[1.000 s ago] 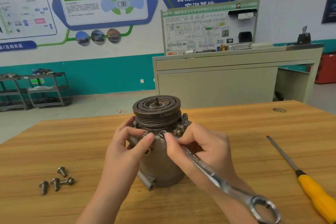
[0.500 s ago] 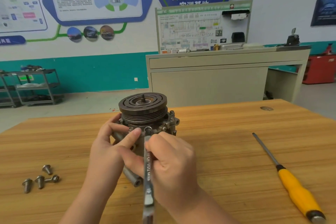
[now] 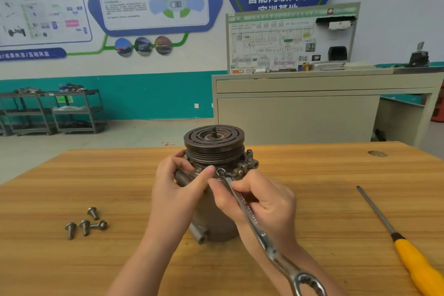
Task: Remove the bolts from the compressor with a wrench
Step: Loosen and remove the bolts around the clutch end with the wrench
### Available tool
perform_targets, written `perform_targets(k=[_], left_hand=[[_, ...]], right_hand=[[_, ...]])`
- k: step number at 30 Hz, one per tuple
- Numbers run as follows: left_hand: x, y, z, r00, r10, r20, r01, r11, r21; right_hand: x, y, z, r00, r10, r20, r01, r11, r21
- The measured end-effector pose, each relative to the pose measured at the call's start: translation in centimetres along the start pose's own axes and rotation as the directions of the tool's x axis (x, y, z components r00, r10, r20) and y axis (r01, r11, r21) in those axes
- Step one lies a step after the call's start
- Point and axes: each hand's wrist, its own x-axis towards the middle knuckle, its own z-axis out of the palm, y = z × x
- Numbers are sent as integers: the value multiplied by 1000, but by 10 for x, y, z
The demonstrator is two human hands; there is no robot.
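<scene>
A grey compressor (image 3: 214, 149) with a grooved pulley on top stands upright on the wooden table (image 3: 72, 175). My left hand (image 3: 179, 192) grips its left flank, thumb pressed near the flange. My right hand (image 3: 259, 202) holds a silver ring wrench (image 3: 254, 221); the wrench's far ring sits over a bolt (image 3: 220, 172) on the front of the flange, and its handle slants down to the right. More bolts (image 3: 249, 158) show on the flange's right side. Several removed bolts (image 3: 85, 223) lie on the table to the left.
A screwdriver with a yellow handle (image 3: 418, 264) lies on the table at the right. Behind the table stand a beige workbench (image 3: 312, 113) with a display board and grey metal shelves (image 3: 55, 113) by the teal wall.
The wrench handle swung from pointing right to straight toward me, then back to the lower right, with its ring staying on the front bolt. My left hand stayed on the compressor.
</scene>
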Motion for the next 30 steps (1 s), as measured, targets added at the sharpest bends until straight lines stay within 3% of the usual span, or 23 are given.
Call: perform_targets(k=[5, 8, 11, 15, 18, 26, 30], left_hand=[[-4, 2, -12, 988, 12, 155, -20, 999, 46], [-2, 3, -12, 993, 21, 119, -26, 999, 47], [1, 0, -6, 999, 19, 27, -22, 994, 105], [-2, 3, -9, 994, -5, 113, -1, 998, 58], [-2, 3, -14, 988, 1, 155, -2, 1000, 8], [-2, 4, 1, 999, 26, -47, -20, 993, 114], [-4, 5, -4, 999, -3, 44, -3, 990, 143]], right_hand=[[-2, 5, 0, 994, 111, -11, -108, 986, 128], [0, 5, -2, 979, 201, -5, -192, 942, 275], [5, 6, -5, 954, 300, -9, -290, 931, 223], [8, 11, -7, 875, 483, -43, -469, 865, 178], [9, 11, -7, 868, 495, -27, -480, 853, 206], [1, 6, -1, 928, 373, -1, -366, 910, 196], [3, 7, -2, 923, 384, -24, -374, 911, 173]])
